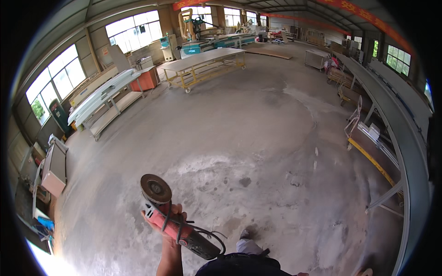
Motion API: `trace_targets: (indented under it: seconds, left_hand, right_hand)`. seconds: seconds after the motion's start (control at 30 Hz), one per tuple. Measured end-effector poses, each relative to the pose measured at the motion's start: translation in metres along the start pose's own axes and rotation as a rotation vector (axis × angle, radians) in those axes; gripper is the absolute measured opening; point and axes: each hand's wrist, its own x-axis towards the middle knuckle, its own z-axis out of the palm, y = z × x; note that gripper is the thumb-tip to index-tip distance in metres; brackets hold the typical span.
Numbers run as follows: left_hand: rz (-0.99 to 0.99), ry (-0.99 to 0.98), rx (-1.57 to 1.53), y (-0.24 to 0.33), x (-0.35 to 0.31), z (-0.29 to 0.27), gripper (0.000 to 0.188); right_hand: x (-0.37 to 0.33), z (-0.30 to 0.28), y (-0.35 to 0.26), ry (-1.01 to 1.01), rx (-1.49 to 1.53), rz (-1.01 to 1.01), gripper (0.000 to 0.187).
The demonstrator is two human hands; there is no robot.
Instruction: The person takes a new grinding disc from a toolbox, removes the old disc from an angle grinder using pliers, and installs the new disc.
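Observation:
My left hand is closed around the red and black body of an angle grinder and holds it above the floor. The grinder lies at a slant, its worn brown disc at the upper left and its black rear end toward my body. A black power cord is wound round the body and loops off to the right. At the lower edge, a sliver of skin, seemingly my right hand, shows beside my dark clothing; its fingers are hidden.
Grey concrete floor spreads ahead. A wheeled yellow-framed table stands far ahead, machinery behind it. Racks with pale panels line the left. A long grey metal bench runs down the right, a yellow bar beside it.

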Motion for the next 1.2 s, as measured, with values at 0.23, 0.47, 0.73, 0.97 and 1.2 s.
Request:
trace_targets:
  seconds: [0.23,0.47,0.73,0.97,1.2]
  left_hand:
    - [0.195,0.013,0.194,-0.007,0.191,-0.024,0.064]
    - [0.144,-0.316,0.215,-0.07,0.41,-0.105,0.045]
    - [0.045,-0.263,0.092,-0.212,0.737,-0.123,0.055]
    - [0.036,-0.242,0.118,-0.302,0.966,-0.125,0.059]
    - [0.182,-0.093,0.11,-0.394,1.13,-0.121,0.074]
  right_hand:
    - [0.218,-0.295,-0.253,0.369,0.44,-0.237,0.023]
    - [0.379,-0.544,-0.388,0.47,0.971,-0.434,0.027]
    - [0.507,-0.475,-0.302,0.11,-0.16,0.047,0.019]
    - [0.604,-0.474,-0.297,-0.049,-0.171,0.188,0.021]
    - [0.883,-0.803,-0.528,0.417,0.237,-0.179,0.018]
